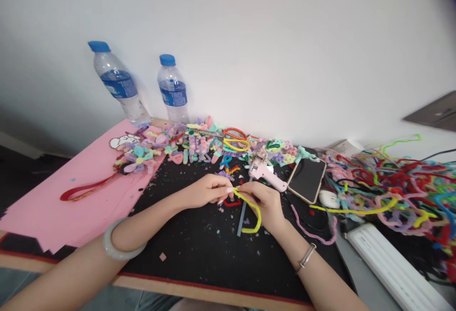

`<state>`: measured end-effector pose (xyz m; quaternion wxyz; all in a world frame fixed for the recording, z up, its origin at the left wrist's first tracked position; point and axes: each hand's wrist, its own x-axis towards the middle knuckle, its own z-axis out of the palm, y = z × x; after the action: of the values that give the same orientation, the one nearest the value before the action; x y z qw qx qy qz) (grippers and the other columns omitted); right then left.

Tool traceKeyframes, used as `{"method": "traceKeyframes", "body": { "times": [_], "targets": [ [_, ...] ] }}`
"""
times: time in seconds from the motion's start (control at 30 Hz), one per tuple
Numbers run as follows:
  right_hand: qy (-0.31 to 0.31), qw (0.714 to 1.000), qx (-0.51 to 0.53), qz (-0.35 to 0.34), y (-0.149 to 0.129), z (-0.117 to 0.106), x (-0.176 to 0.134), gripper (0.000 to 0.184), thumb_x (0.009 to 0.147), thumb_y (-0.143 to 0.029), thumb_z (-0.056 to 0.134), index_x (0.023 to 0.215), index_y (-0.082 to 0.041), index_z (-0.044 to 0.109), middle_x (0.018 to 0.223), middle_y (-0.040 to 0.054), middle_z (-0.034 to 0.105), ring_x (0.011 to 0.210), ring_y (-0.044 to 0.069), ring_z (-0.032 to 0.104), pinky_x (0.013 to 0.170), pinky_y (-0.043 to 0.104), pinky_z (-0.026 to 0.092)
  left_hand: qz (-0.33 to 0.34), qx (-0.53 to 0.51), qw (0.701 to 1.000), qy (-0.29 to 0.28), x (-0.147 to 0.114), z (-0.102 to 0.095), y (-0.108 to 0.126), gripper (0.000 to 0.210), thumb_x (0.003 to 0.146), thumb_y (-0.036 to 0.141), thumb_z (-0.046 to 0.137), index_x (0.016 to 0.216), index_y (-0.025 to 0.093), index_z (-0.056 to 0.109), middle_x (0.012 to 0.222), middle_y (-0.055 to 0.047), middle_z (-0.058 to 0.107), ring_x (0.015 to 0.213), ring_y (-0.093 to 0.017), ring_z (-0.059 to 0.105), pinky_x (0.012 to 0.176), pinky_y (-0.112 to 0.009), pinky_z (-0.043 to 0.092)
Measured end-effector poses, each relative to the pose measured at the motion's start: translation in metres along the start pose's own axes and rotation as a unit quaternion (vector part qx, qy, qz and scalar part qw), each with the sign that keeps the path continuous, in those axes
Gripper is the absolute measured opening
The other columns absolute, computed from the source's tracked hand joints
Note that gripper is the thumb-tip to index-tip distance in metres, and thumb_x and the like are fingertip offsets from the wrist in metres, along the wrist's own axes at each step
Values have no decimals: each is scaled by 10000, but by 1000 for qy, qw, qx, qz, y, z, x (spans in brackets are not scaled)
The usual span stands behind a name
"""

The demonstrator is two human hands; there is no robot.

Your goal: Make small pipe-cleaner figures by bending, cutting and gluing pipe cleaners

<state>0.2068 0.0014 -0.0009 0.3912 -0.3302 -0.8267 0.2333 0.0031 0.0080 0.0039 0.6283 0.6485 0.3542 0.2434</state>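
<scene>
Between my two hands is a yellow pipe cleaner [259,216], its free end curling down over the black mat [206,263]. My left hand [208,191] pinches one end of it between thumb and finger. Close beside, my right hand [265,202] is closed on the same pipe cleaner, its fingertips partly hidden. A pink glue gun [269,176] lies just beyond my right hand, with a grey glue stick [242,218] pointing out toward me. A small red bent piece [232,202] rests under my fingers.
Finished pipe-cleaner shapes [199,145] and scissors [235,139] line the wall. Two water bottles [173,90] stand at the back left, by pink paper [89,173]. To the right are a phone [307,179], tangled pipe cleaners [384,178] and a white power strip [392,263].
</scene>
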Motion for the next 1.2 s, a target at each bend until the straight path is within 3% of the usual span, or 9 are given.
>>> {"method": "traceKeyframes", "body": {
  "times": [0.13, 0.37, 0.83, 1.2],
  "targets": [
    [19, 1000, 1, 23, -2, 0, -2, 107, 839, -166, 544, 820, -196, 645, 756, 35, 675, 687, 147, 630, 621, 251, 517, -18, -9, 1000, -23, 1, -1, 1, 294, 866, 378, 451, 782, 115, 554, 585, 25, 491, 461, -59, 350, 464, -195, 271],
    [13, 998, -43, 37, -1, 3, -7, 153, 869, -183, 490, 866, -199, 642, 791, 42, 676, 719, 157, 632, 659, 267, 515, -24, -4, 999, -34, 3, -6, -1, 268, 865, 357, 460, 791, 116, 549, 651, 6, 540, 495, -63, 393, 496, -196, 306],
    [-68, 998, -9, -7, -3, 0, -8, 153, 887, -241, 477, 958, -200, 606, 881, 65, 633, 817, 165, 602, 731, 283, 495, -17, -1, 996, -82, 2, -8, -1, 305, 841, 401, 494, 760, 115, 567, 606, 8, 536, 515, -75, 416, 517, -200, 329],
    [-87, 996, -22, 11, -2, 7, -6, 168, 911, -229, 401, 844, -196, 551, 778, 40, 543, 738, 154, 513, 667, 268, 422, -5, 6, 998, -61, 2, -2, -4, 280, 835, 376, 506, 767, 111, 565, 593, 10, 523, 506, -75, 411, 488, -188, 314]
  ]
}}
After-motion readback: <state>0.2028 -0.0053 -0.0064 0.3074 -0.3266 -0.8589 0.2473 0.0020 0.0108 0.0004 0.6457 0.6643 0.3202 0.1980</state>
